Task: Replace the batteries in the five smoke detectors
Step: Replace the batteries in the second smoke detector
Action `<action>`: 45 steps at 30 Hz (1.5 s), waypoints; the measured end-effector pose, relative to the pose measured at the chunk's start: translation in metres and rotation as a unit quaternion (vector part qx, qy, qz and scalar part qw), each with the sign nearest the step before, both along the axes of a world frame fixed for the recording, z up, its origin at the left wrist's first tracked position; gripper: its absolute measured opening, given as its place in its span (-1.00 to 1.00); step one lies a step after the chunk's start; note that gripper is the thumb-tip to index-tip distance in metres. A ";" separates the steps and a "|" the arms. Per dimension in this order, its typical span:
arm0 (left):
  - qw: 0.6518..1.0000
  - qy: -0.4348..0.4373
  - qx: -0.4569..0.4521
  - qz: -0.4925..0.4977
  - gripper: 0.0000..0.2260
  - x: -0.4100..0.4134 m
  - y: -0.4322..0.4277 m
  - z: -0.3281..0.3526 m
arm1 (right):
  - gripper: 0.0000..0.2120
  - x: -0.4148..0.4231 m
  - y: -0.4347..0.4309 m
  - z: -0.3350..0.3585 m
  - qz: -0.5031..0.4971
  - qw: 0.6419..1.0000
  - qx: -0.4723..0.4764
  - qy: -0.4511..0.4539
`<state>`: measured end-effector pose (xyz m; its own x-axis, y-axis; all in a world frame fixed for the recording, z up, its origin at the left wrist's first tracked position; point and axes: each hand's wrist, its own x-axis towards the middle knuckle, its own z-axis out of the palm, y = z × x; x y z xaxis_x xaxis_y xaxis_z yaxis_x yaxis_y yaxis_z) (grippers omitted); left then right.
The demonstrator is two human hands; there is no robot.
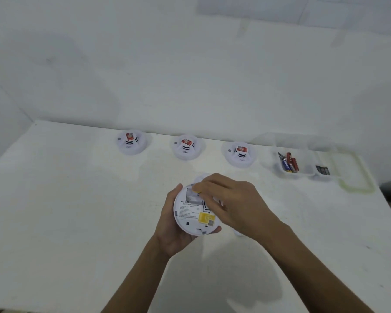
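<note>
Detector (191,214) cradled in left hand (171,224); right hand (233,199) fingers possibly gripping battery.

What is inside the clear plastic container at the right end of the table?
The clear container holds a few loose batteries, red and dark blue, in its left compartment. A dark flat item lies in the right part; what it is cannot be told.

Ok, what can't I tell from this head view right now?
- Battery bay of the held round white smoke detector: covered by the right hand.
- Printed label on it: too small to read.
- White object behind that hand: mostly hidden.
- Batteries in the clear plastic tray: count blurred.
</note>
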<state>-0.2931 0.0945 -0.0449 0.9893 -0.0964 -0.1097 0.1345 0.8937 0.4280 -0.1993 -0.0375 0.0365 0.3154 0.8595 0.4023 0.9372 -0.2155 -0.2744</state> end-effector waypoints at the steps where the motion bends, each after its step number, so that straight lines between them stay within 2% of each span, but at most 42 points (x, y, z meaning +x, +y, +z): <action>1: 1.000 -0.012 -0.020 -0.005 -0.50 0.000 0.004 -0.001 | -0.75 0.000 0.002 0.000 0.005 1.000 -0.012 -0.015; 6: 0.999 -0.036 -0.028 0.002 -0.48 0.005 0.004 -0.014 | -0.72 0.003 0.008 0.003 0.015 0.998 -0.041 -0.048; 11: 0.997 -0.054 0.026 -0.046 -0.52 0.014 0.007 -0.011 | -0.77 0.009 0.009 0.004 0.008 0.998 -0.052 -0.040; 17: 0.997 -0.015 0.072 0.008 -0.54 0.016 0.006 0.005 | -0.80 0.016 0.009 -0.002 0.009 0.998 -0.064 0.002; 27: 0.993 -0.003 0.115 0.014 -0.52 0.015 0.009 -0.002 | -0.79 0.015 0.011 0.005 0.008 0.996 -0.084 -0.011; 30: 0.997 -0.002 0.075 0.026 -0.47 0.013 0.008 -0.001 | -0.69 0.008 0.010 0.009 -0.011 0.997 -0.072 0.032; 34: 0.997 0.012 0.067 0.027 -0.54 0.011 0.014 0.002 | -0.55 0.000 0.008 0.010 -0.062 0.987 -0.013 0.149; 38: 0.999 0.014 0.031 -0.004 -0.50 0.007 0.015 0.004 | -0.63 -0.004 0.010 0.010 -0.112 0.971 0.012 0.212; 41: 0.999 0.022 0.030 -0.004 -0.48 0.006 0.015 -0.003 | -0.63 -0.009 0.010 0.011 -0.117 0.942 0.042 0.310; 45: 0.998 0.061 0.023 -0.004 -0.45 0.000 0.022 -0.002 | -0.74 -0.014 0.009 0.009 -0.130 0.932 0.071 0.330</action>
